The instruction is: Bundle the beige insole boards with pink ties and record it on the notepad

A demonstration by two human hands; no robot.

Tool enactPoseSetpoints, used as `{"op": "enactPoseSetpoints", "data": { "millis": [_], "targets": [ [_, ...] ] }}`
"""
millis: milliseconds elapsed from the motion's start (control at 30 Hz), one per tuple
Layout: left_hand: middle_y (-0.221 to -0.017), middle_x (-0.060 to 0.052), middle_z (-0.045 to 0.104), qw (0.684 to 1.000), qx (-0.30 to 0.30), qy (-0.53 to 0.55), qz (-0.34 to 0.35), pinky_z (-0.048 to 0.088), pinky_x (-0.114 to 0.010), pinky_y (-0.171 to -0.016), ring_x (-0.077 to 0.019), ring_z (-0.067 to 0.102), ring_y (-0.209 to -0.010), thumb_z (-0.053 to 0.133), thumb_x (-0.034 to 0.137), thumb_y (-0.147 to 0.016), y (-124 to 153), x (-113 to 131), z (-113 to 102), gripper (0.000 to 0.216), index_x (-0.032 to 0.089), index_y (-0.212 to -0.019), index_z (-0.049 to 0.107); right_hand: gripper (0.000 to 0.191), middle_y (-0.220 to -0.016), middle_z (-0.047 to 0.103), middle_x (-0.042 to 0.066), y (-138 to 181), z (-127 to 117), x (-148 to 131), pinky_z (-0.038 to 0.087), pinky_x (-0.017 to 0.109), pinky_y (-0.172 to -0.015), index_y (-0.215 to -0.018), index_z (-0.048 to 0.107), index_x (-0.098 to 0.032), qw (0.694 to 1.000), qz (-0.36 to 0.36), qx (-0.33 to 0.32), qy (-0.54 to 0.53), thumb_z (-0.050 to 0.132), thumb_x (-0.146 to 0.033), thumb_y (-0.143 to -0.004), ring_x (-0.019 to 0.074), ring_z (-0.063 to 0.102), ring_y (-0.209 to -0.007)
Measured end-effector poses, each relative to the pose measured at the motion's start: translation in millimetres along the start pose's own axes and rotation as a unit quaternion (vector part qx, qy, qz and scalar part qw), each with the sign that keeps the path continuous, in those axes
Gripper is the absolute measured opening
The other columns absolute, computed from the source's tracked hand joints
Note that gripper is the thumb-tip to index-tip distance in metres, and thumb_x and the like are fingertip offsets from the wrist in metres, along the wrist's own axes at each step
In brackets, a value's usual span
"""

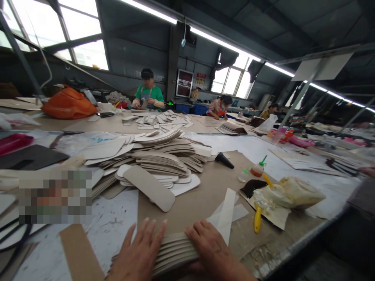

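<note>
A fanned stack of grey-brown cardboard pieces (175, 249) lies at the table's near edge. My left hand (139, 248) rests on the left part of this stack, its fingers stretched out and spread. Around the right end of the stack my right hand (209, 244) is curled, with the thumb side hidden underneath. Just beyond my hands, a rounded cardboard piece (150, 187) leans on a large heap of similar pieces (161, 162). White strips (227, 214) lie beside my right hand.
To the right are a yellow-handled brush (258, 219), a glue-smeared plastic container (301, 193), small green-tipped bottles (258, 168) and a black nozzle (224, 160). A brown strip (81, 253) lies at left. An orange bag (68, 103) sits farther back; co-workers (149, 93) sit across.
</note>
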State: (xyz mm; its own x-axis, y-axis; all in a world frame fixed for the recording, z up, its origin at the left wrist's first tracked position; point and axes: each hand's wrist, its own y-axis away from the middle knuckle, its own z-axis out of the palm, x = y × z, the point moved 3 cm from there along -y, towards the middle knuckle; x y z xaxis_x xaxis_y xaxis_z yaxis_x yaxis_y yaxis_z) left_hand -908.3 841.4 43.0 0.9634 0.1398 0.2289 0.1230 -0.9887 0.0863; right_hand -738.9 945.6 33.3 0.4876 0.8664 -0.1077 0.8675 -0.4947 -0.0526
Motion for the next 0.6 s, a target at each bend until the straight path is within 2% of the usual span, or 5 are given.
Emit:
{"op": "enactPoseSetpoints", "data": {
  "millis": [100, 200, 300, 467, 600],
  "targets": [
    [-0.134, -0.017, 0.046, 0.996, -0.076, -0.016, -0.049, 0.037, -0.047, -0.097, -0.0327, 0.047, -0.118, 0.065, 0.017, -0.051, -13, 24, -10, 0.094, 0.016, -0.138, 0.031, 0.07, -0.097, 0.058, 0.006, 4, 1, -3, 0.045, 0.039, -0.077, -0.111, 0.049, -0.019, 0.999, -0.018, 0.029, 0.012, 0.082, -0.041, -0.053, 0.0252, 0.052, -0.085],
    [-0.107, -0.014, 0.063, 0.994, -0.094, -0.011, -0.054, 0.049, -0.041, -0.078, -0.0294, 0.062, -0.092, 0.056, 0.017, -0.061, -13, 30, -12, 0.056, 0.014, -0.117, 0.052, 0.065, -0.094, 0.058, 0.007, 7, -3, -6, 0.045, 0.039, -0.073, -0.111, 0.049, -0.017, 0.998, -0.031, 0.044, 0.025, 0.079, -0.041, -0.058, 0.0256, 0.051, -0.083],
    [-0.091, -0.01, 0.065, 0.997, -0.061, -0.009, -0.04, 0.048, -0.039, -0.073, -0.028, 0.063, -0.084, 0.049, 0.014, -0.066, -2, 27, -15, 0.027, 0.016, -0.092, 0.057, 0.067, -0.096, 0.057, 0.008, 12, -14, -11, 0.045, 0.041, -0.075, -0.117, 0.046, -0.017, 0.998, -0.035, 0.05, 0.022, 0.077, -0.039, -0.062, 0.0265, 0.051, -0.085],
    [-0.09, -0.01, 0.064, 0.997, -0.027, 0.006, -0.067, 0.046, -0.038, -0.074, -0.0281, 0.061, -0.085, 0.046, 0.006, -0.059, 26, 19, -21, 0.035, 0.016, -0.091, 0.054, 0.101, -0.124, 0.044, 0.014, 35, -40, -17, 0.035, 0.049, -0.097, -0.137, 0.022, -0.023, 0.987, -0.024, 0.149, -0.064, 0.08, -0.045, -0.057, 0.0331, 0.041, -0.114],
    [-0.086, -0.008, 0.063, 0.991, 0.011, 0.028, -0.129, 0.044, -0.035, -0.073, -0.0259, 0.06, -0.084, 0.041, 0.011, -0.071, 55, 8, -30, 0.022, 0.018, -0.088, 0.053, 0.097, -0.132, 0.035, 0.015, 51, -39, -18, 0.038, 0.05, -0.096, -0.138, 0.016, -0.024, 0.959, 0.056, 0.23, -0.153, 0.076, -0.039, -0.063, 0.0343, 0.037, -0.121]
  ]
}}
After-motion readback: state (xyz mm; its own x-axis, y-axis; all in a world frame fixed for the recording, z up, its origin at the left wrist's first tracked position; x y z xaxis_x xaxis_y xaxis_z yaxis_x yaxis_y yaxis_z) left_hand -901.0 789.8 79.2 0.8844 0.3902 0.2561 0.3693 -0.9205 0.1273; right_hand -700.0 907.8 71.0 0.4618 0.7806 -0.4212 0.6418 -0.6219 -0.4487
